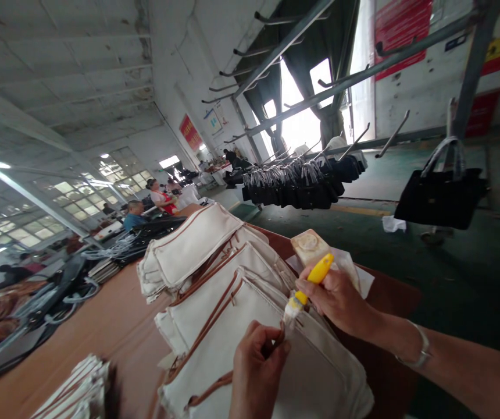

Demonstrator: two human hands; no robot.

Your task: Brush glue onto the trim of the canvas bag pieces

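Left hand (259,364) is closest to me, bottom centre: thumb and forefinger pinched together on what I read as a thin brown strip (282,331) at the front bag's upper edge; small, partly covered by the fingers. Right hand (337,299), bracelet (423,349) on the wrist, is clamped on the yellow handle of a brush (321,268), whitish bristles pointing down, just beside the left fingertips. Under both I have the front cream bag (320,366), lying flat, brown strap on its face.

More cream bags (195,241) overlap behind it, brown-trimmed, filling the middle of the brown counter (136,349). Smooth top, slight sheen. Cream bundle (79,393) near the counter's lower left. Beyond the right hand: stained, pale block-shaped container (306,245) by white paper (366,282), near the counter's edge.

Further left I get a pile of black straps and parts (64,291). Right: dark green floor (376,250), white scrap (393,224) on it, black handbag (442,198) hanging. Metal rack (363,77) carries a row of black bags (297,189).

Far end: person in blue (133,221), person in red apron (165,202), gridded windows, grimy pale walls, beamed ceiling (58,58).
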